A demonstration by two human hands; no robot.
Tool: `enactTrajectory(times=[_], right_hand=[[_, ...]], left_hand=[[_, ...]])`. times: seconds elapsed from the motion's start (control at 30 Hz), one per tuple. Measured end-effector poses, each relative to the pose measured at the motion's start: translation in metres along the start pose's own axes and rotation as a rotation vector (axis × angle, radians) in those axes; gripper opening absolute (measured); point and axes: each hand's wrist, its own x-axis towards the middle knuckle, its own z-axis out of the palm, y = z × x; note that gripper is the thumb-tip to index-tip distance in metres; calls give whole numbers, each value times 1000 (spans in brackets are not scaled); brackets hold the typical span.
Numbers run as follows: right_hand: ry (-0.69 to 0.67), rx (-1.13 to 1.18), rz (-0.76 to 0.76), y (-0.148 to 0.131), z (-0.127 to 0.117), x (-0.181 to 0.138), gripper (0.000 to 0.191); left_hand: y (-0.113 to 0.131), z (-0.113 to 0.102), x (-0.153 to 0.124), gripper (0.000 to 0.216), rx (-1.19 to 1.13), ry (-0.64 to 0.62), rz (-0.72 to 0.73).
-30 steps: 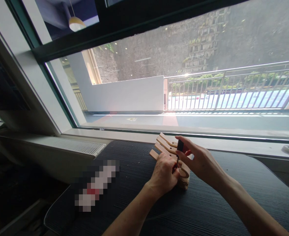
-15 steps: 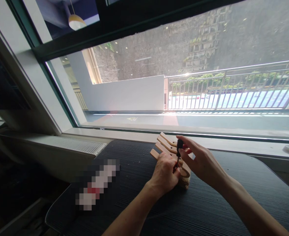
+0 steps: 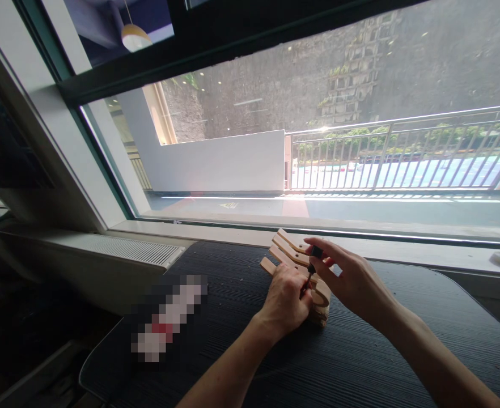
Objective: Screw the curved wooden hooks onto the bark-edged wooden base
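Observation:
My right hand (image 3: 347,275) grips the black handle of a small screwdriver (image 3: 315,255) between thumb and fingers. Its metal shaft slants down to the left, toward the fingertips of my left hand (image 3: 284,300). That left hand is closed on a light wooden piece (image 3: 290,242) with several flat, bent prongs and dark round spots along them. At the near end of the piece sits a thick, bark-edged wood block (image 3: 320,315) with a pale rounded part on top. The screwdriver's tip is hidden behind my left fingers.
The dark wood-grain table (image 3: 360,362) has rounded corners. A blurred-out pale object with a red patch (image 3: 169,320) lies to the left. Behind the table run a window sill (image 3: 224,233) and a large window; a slotted white vent (image 3: 143,249) is at left.
The top of the screwdriver handle has tipped to the right, with my right fingers shifting slightly around it. My left hand and the wooden piece hold their place.

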Motion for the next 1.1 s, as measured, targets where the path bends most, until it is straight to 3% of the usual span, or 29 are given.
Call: enactTrajectory(times=[0.23,0.43,0.87,1.1], right_hand=[[45,-86,-50,5,2,1,30],[-16,-75,-96,-5,-4,0,35],[-37,-71,-50,-4,0,-1,43],[15,-58,31,0,4,1,29]], left_hand=[[2,0,0,9,15,-18,-15],[2,0,0,7,0,-12,-6],[3,-1,0,8,-24,-6,-8],[2,0,0,6,-3,1,-4]])
